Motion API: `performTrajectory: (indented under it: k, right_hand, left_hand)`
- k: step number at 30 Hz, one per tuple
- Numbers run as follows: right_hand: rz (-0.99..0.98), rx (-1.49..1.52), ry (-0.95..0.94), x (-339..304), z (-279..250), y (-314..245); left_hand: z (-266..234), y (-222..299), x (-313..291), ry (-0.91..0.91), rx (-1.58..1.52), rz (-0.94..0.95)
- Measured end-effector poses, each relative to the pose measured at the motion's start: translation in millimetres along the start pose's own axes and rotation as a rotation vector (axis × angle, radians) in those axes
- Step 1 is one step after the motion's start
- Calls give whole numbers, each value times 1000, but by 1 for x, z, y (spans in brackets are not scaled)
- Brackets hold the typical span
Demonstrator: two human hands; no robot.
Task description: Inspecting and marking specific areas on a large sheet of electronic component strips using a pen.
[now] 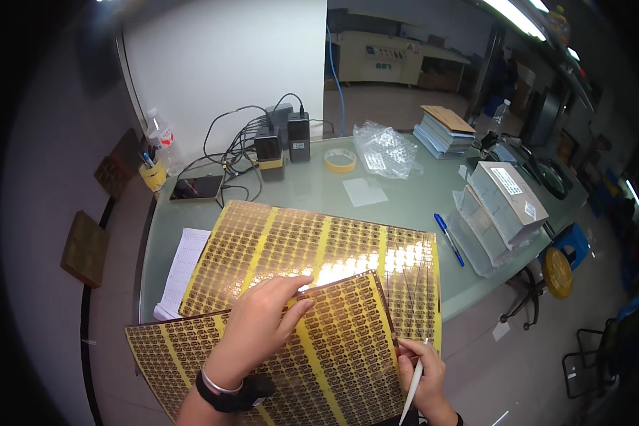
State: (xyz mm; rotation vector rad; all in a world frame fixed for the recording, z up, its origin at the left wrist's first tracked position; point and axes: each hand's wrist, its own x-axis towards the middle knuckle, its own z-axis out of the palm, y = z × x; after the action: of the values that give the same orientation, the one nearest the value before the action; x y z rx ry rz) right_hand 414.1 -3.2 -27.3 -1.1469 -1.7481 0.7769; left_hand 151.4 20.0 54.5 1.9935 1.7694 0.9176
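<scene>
A: What does the left hand [259,323] have in its grip?

B: Nothing closed around. It lies palm down on the near gold sheet [319,355], fingers stretched out and pressing near that sheet's far edge, so the grip is open and flat. There is a dark band on the wrist.

A: And the right hand [422,373]?

B: Its grip is closed on a slim white tool [412,390], held like a pen, just at the right edge of the same sheet.

A: Where does that sheet lie?

B: At the near edge of the desk [312,192], tilted, with its near left corner hanging out past the desk. It overlaps a second gold sheet [298,248] lying flat beyond it, both printed with rows of small dark patterns between yellow strips.

A: What is around them?

B: White papers [181,266] peek out on the left under the far sheet. A blue pen [449,239] lies to the right, with wrapped packs [500,206] just beyond it. Farther off are a roll of yellow tape [340,160], a crumpled clear bag [385,149], a phone [197,187], chargers with cables [280,142], and a water bottle [160,135] at the far left.
</scene>
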Motion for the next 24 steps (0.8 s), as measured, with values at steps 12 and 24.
performTrajectory:
  k: [12,24]
  right_hand:
    - [-153,-50,17,45,-8,-2]
    - [-50,185,6,77,29,-14]
  left_hand:
    - [29,-19,26,6,121,-54]
    - [25,-19,22,-13,117,-48]
